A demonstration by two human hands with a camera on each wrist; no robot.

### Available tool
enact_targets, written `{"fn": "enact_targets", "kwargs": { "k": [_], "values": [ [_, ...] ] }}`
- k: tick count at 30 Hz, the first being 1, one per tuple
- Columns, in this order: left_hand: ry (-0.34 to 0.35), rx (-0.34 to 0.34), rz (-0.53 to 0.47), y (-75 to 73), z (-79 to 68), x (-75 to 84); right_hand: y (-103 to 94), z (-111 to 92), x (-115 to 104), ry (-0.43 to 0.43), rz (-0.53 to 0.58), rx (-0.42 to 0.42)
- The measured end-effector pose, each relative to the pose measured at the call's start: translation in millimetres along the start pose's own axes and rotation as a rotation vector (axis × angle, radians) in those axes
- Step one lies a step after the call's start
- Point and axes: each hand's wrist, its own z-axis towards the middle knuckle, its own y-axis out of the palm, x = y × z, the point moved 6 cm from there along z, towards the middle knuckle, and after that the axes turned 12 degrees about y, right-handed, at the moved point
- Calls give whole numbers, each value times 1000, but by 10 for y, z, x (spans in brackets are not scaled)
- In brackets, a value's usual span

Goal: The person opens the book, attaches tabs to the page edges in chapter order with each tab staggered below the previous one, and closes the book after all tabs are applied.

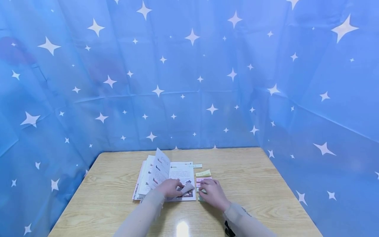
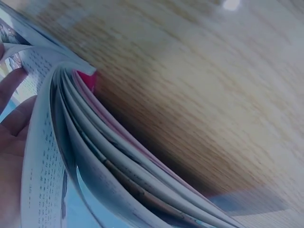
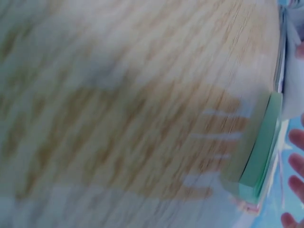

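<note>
One page (image 1: 188, 188) in the grip of the left hand (image 1: 170, 188), right hand (image 1: 214, 194) loosely spread over sticky notes (image 1: 202, 179)

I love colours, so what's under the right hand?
Parts of pink sticky notes and green sticky notes show beneath the right hand in the head view; whatever it covers is hidden.
</note>
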Motion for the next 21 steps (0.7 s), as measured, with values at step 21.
{"fn": "enact_targets", "kwargs": {
  "k": [21],
  "values": [
    [58, -24, 171, -3, -8, 70, -33, -31, 31, 31, -18, -38]
  ]
}}
